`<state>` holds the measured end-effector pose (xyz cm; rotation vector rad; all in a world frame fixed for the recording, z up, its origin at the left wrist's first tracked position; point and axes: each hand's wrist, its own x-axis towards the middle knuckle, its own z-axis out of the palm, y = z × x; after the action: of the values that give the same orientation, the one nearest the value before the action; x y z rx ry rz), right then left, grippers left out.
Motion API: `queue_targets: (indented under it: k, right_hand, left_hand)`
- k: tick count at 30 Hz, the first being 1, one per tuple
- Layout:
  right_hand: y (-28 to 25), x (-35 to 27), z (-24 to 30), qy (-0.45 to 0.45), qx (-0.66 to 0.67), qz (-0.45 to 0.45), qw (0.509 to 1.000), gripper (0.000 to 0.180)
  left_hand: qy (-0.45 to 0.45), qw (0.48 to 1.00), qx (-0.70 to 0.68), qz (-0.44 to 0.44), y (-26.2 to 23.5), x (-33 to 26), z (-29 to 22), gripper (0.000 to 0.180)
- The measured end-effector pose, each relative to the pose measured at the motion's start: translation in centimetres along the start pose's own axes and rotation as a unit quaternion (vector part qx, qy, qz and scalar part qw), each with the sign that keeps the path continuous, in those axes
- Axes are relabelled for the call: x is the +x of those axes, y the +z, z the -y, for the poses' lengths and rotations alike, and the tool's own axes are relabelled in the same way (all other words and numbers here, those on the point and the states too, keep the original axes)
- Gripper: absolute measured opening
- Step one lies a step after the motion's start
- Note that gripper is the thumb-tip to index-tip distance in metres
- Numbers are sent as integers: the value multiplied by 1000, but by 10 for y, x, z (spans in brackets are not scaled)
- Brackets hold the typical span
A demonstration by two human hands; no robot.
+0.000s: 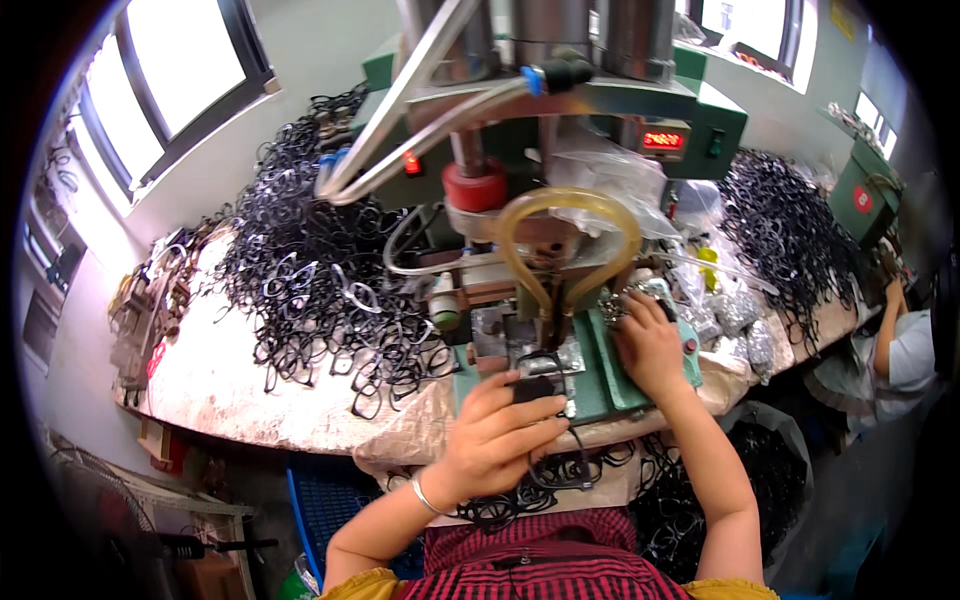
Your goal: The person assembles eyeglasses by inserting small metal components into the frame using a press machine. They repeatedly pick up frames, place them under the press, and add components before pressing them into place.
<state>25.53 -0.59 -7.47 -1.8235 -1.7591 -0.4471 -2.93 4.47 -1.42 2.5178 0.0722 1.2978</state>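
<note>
My left hand [505, 432] is closed on a black eyeglass frame [572, 470], whose rim hangs below the fingers in front of the machine bed. A dark piece [533, 388] lies against its fingers; what it is I cannot make out. My right hand [652, 345] is bent over a small heap of shiny metal parts [612, 306] on the right side of the green machine base [605, 375]. Its fingertips are down among those parts, and whatever they pinch is hidden. Between my hands stands the press's tooling [552, 320], under a looped yellowish tube [630, 225].
Black eyeglass frames are heaped at the left [310, 270] and the right [785, 230] of the table. Bags of metal parts [738, 312] lie right of the machine. A blue basket [315, 505] and a bag of frames [765, 470] stand below. Another person [895, 350] is at far right.
</note>
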Motion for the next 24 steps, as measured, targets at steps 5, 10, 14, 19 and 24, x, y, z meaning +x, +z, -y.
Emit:
queue_targets:
  k: [5, 10, 14, 19, 24]
  right_hand:
    - [-16, -36, 3, 315, 276, -171, 892, 10]
    - [4, -53, 3, 398, 444, -262, 758, 12]
    - [21, -10, 23, 344, 509, -204, 762, 12]
    - [2, -5, 39, 340, 449, -197, 803, 11]
    - [-24, -67, 22, 300, 211, -218, 904, 11]
  left_hand:
    - [-220, 946, 102, -217, -48, -66, -37, 23]
    - [-271, 872, 318, -255, -131, -66, -3, 14]
    - [-248, 889, 371, -100, -129, -32, 60, 8]
    - [-345, 818, 450, 100, -73, -64, 121, 26]
    - [-318, 876, 357, -72, -60, -94, 140, 17]
